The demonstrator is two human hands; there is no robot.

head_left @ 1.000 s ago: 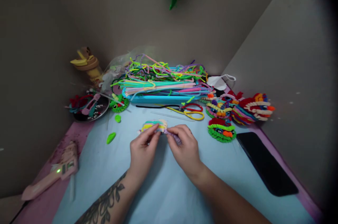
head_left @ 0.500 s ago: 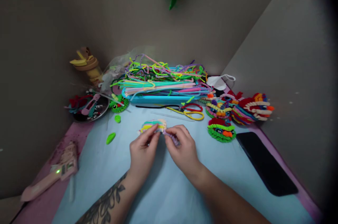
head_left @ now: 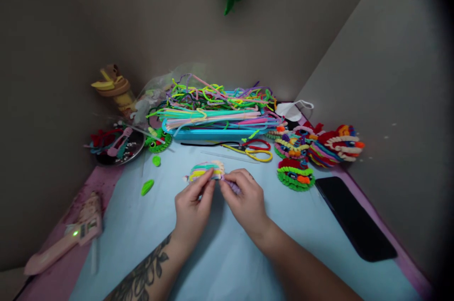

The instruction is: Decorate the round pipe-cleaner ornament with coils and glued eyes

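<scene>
Pastel pipe-cleaner bundle (head_left: 206,170) lies on the blue mat (head_left: 220,253), mid-table, just on the near side of the scissors (head_left: 253,148). My left hand (head_left: 192,206) pinches its near edge. My right hand (head_left: 246,199) pinches what looks like a lilac strand (head_left: 232,186) at the bundle's right end.

This is a small home craft corner, a table pushed between plain grey walls. A tray (head_left: 213,133) heaped with coloured pipe cleaners (head_left: 213,104), scissors (head_left: 252,149), a pink glue gun (head_left: 67,240) (its light glowing green) and finished fuzzy figures (head_left: 319,147) show it.
</scene>
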